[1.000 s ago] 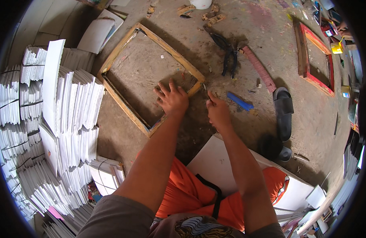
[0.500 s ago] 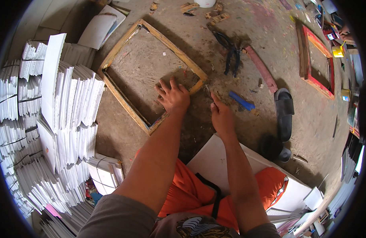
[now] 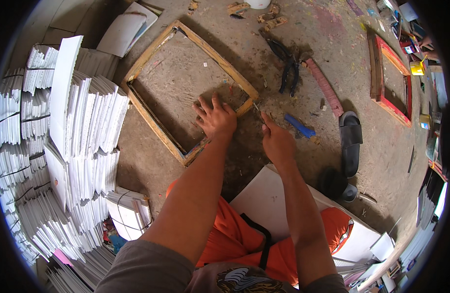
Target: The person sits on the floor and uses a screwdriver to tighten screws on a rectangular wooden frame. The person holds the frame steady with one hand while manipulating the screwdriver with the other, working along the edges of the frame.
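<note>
A wooden frame [image 3: 151, 119], its middle open to the floor, lies at an angle on the concrete in front of me. Its wood is yellowish and worn, with dark stains along the inner edges. My left hand [image 3: 216, 117] presses over its near right side, fingers spread out into the opening. My right hand [image 3: 278, 140] is closed around a slim tool with a thin metal shaft [image 3: 256, 106]; the handle is mostly covered by my fingers. The shaft's tip meets the frame's right corner. I cannot make out the tool's exact kind.
Black-handled pliers [image 3: 287, 66], a pink wrapped strip [image 3: 324, 87] and a blue piece [image 3: 299, 126] lie right of the frame. Beyond are a black sandal [image 3: 351, 146] and a red-painted frame [image 3: 376, 68]. Tall stacks of white sheets [image 3: 88, 117] stand at left. A white board [image 3: 264, 195] lies beside my legs.
My right hand has shifted slightly right, and the tool's shaft now shows against the frame's corner. My left hand stays on the frame. The whole view has moved a little.
</note>
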A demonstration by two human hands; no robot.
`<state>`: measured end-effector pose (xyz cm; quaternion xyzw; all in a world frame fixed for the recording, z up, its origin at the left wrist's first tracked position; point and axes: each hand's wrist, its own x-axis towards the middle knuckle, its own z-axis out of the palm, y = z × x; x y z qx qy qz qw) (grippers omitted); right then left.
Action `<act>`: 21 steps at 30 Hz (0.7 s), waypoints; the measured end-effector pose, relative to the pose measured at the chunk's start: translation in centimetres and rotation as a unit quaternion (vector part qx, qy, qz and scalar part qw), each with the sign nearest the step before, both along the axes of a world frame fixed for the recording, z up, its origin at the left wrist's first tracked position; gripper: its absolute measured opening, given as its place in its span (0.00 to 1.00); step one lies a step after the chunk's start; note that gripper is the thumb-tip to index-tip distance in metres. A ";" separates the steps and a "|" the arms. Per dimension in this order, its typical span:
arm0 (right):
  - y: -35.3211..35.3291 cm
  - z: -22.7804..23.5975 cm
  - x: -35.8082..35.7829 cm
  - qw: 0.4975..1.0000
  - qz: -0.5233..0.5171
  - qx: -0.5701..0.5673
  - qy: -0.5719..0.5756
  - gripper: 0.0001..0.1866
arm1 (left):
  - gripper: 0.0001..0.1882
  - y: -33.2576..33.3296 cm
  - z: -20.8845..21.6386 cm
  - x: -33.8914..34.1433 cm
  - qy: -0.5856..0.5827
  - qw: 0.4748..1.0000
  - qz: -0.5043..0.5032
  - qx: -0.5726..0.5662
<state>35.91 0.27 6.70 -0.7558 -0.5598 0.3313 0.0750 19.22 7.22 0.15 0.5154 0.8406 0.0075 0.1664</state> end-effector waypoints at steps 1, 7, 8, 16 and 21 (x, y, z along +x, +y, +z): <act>0.1 0.1 0.0 1.000 0.003 -0.004 -0.006 0.22 | 0.30 0.0 0.0 0.0 0.000 1.000 0.001 -0.001; 0.4 1.0 -0.2 0.999 0.025 -0.025 -0.040 0.23 | 0.30 0.0 0.0 0.0 -0.002 1.000 0.001 0.003; 0.4 1.2 -0.2 0.998 0.027 -0.030 -0.041 0.23 | 0.30 0.0 0.0 0.0 -0.001 1.000 0.001 0.002; 0.8 1.2 0.4 0.998 0.038 -0.041 -0.029 0.23 | 0.30 0.0 0.0 0.0 -0.004 1.000 0.002 0.004; 0.6 0.7 0.5 0.999 0.033 -0.036 -0.015 0.23 | 0.29 0.0 0.0 -0.1 -0.007 1.000 0.002 0.005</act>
